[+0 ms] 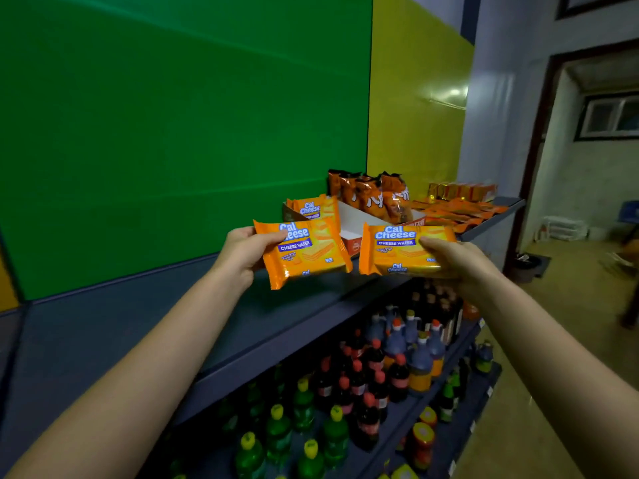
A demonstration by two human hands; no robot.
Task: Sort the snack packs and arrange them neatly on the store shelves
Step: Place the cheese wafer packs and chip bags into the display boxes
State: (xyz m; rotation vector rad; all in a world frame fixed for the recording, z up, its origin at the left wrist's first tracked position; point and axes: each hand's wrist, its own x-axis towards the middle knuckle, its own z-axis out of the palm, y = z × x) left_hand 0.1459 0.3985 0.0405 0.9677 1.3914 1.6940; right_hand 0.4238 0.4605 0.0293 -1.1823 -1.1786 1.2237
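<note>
Two cheese wafer packs at mid-frame, left hand grasping one pack, right hand gripping the other, both above the top shelf before the open carton; placing step likely, next needs tidy side-by-side setting down.
</note>
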